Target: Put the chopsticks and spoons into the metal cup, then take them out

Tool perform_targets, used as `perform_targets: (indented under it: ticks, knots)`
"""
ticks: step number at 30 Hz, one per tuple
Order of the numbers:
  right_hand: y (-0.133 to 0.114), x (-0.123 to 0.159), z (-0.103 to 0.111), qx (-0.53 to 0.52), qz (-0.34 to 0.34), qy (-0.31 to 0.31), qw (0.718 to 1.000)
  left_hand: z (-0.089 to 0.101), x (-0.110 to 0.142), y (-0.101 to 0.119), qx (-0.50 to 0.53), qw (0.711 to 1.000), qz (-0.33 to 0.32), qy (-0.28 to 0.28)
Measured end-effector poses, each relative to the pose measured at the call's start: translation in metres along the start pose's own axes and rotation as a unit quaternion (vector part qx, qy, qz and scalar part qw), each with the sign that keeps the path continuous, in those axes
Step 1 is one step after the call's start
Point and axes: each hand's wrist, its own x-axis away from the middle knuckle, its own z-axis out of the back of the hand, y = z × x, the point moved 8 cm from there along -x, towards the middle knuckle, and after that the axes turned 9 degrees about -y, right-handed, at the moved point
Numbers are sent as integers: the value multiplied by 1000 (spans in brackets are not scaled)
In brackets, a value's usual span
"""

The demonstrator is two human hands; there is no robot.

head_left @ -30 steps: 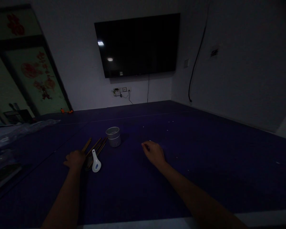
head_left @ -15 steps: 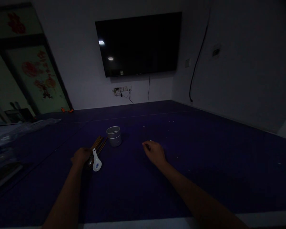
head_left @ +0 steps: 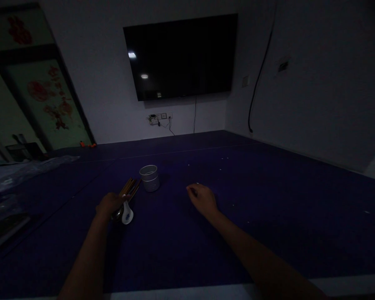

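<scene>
My left hand [head_left: 110, 204] is over a small bundle of utensils, its fingertips closed around the upper handle of a white ceramic spoon [head_left: 127, 214] with a blue mark in its bowl. Under and beside that hand lie wooden chopsticks [head_left: 127, 187] and a shiny metal utensil [head_left: 117, 214], partly covered. Just beyond them a grey metal cup [head_left: 150, 179] stands upright, its inside mostly out of sight. My right hand [head_left: 203, 199] rests on the dark blue surface to the right of the cup, fingers curled in, with nothing visible in them.
The dark blue surface [head_left: 175, 250] reaches back to the wall, with small white specks scattered on it. Clear plastic wrapping [head_left: 37, 168] lies at the left, near a dark flat object [head_left: 6, 229]. A television [head_left: 183, 58] hangs above sockets [head_left: 158, 117]. The room is dim.
My left hand has shifted slightly right, and its fingers now cover the top of the spoon's handle. My right hand and the cup have stayed where they were.
</scene>
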Motion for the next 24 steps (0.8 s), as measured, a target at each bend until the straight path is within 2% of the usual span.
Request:
perform_targets:
  ticks: [3, 7, 14, 24]
  knots:
    - [0, 0, -2, -1, 4, -4, 1000, -13, -1, 4, 36, 998, -21, -39]
    - [-1, -1, -4, -6, 6, -7, 1000, -14, 1, 18, 71, 995, -69, 10]
    - [-2, -1, -6, -2, 5, -11, 1000, -24, -8, 35, -37, 995, -92, 15]
    - [-2, -1, -7, -6, 5, -8, 1000, -29, -8, 41, -117, 990, -72, 2]
